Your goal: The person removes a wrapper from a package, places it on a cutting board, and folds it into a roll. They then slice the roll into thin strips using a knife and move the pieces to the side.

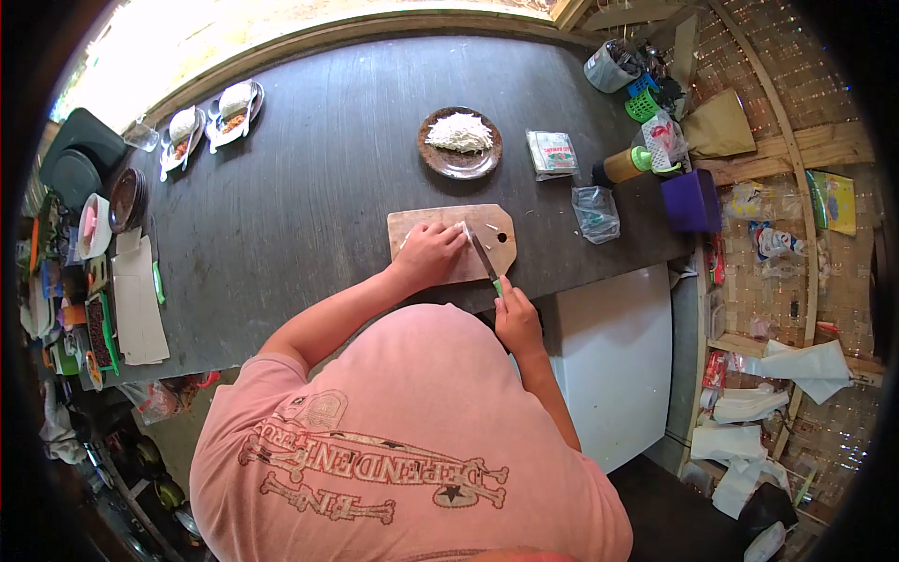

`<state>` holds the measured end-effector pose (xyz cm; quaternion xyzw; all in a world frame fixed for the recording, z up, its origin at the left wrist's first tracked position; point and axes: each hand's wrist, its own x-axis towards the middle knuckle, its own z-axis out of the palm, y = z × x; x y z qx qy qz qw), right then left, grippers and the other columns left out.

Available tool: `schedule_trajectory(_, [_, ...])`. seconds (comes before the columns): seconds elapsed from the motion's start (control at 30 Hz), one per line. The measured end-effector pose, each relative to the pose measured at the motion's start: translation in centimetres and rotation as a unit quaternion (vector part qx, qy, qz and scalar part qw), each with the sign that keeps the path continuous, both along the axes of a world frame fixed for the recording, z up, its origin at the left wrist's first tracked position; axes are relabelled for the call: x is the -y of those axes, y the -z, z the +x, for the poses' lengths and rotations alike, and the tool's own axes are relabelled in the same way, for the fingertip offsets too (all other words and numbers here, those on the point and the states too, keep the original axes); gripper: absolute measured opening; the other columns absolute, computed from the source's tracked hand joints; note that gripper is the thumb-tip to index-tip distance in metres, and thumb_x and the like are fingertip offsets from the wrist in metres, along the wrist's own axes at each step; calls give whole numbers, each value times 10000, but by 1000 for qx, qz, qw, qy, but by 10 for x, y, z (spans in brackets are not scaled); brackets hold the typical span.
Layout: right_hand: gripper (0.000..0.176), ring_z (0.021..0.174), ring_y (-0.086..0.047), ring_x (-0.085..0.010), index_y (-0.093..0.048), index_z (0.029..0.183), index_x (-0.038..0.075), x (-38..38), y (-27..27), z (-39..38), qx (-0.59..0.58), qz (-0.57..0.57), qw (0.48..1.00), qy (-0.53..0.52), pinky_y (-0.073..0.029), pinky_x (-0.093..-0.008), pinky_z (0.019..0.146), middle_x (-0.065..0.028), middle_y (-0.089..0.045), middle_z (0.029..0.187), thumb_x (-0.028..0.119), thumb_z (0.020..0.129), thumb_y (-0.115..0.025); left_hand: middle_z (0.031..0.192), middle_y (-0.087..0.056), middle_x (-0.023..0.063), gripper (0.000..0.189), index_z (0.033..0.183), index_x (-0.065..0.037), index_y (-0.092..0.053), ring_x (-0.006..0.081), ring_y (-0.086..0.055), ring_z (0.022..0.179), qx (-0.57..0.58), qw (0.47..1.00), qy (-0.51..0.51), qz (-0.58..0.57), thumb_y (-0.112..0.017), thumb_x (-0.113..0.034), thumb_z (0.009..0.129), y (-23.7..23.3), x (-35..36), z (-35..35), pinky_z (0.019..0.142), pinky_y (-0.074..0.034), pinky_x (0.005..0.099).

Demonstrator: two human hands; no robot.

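A wooden cutting board lies near the front edge of the dark table. My left hand rests on its left half, fingers bent together over a small white piece that they mostly hide. My right hand is wrapped round the green handle of a knife, whose blade points up and left across the board, its tip beside my left fingertips. A few white bits lie on the board to the right of the blade. Behind the board, a brown plate holds a heap of white shreds.
Right of the plate are a packet, a clear plastic bag, a bottle and a purple container. Two dishes of food stand at the back left. Flat cardboard and stacked bowls lie left.
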<state>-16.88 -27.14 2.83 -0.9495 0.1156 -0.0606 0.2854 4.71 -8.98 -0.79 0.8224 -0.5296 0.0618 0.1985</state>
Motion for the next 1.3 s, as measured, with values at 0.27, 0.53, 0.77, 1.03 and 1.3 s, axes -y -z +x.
schedule_trajectory(0.27, [503,939,-706,-463,-584,1523,18,-9,-2,14,-61,-37,997,13,-591,-528,802,-220,-680,1075,71,1027,-650,1418,-709,39,427,1340,-108,-695,233,-689,1153,36,999,1,9,-741,-245,938,-3,0,1,940,-534,428])
schedule_trajectory(0.53, [528,920,-724,-459,-575,1533,40,3,-2,-2,-42,-50,998,21,-606,-547,794,-207,-682,1072,106,1018,-673,1425,-708,26,449,1356,-115,-690,225,-686,1147,31,999,7,3,-732,-223,922,2,2,2,926,-542,418])
schedule_trajectory(0.77, [509,978,-700,-455,-596,1522,46,28,-12,-6,-8,-36,998,47,-583,-535,844,-220,-690,1084,111,1023,-670,1305,-737,29,277,1224,-106,-719,226,-685,1097,46,999,0,-29,-693,-251,989,-3,3,1,890,-518,436])
schedule_trajectory(1.03, [509,972,-706,-450,-597,1522,46,34,-10,-14,-50,-75,994,60,-591,-535,834,-207,-691,1097,114,1023,-669,1401,-715,34,384,1328,-127,-694,244,-687,1155,19,1000,-4,4,-725,-224,958,-3,2,-2,939,-542,439])
schedule_trajectory(1.3, [500,935,-711,-431,-620,1509,54,33,-16,-17,-17,-74,996,47,-593,-517,807,-187,-685,1072,106,1016,-683,1351,-728,27,320,1274,-136,-707,245,-692,1143,22,1000,-6,-3,-725,-244,973,2,3,-2,928,-540,442])
